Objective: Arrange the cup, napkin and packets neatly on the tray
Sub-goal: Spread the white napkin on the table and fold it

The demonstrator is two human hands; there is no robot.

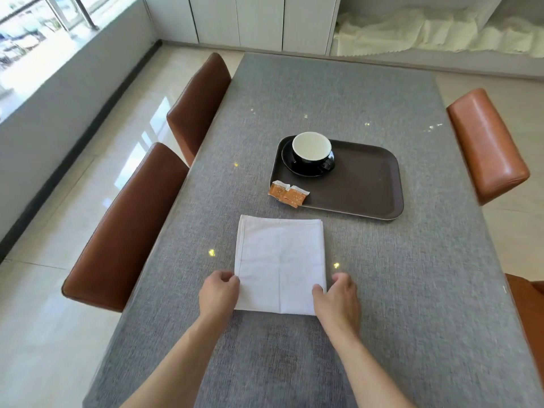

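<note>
2 hands (219, 291) (338, 298) on folded napkin (281, 260)

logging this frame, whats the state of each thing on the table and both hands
napkin: folded, flat on the table, off the tray
cup: upright, empty, on its saucer
tray: holds only cup and saucer
packets: overlapping the tray's near left rim
left hand: pinching napkin's left edge
right hand: pinching napkin's right edge

napkin (281, 265): plain white
cup (312, 151): black outside, white inside
saucer (297, 167): black
tray (365, 184): dark brown
packets (288, 193): orange with white ends (small pale dots)
tablecloth (382, 275): grey, woven look
chairs (129, 225): reddish-brown leather
</note>
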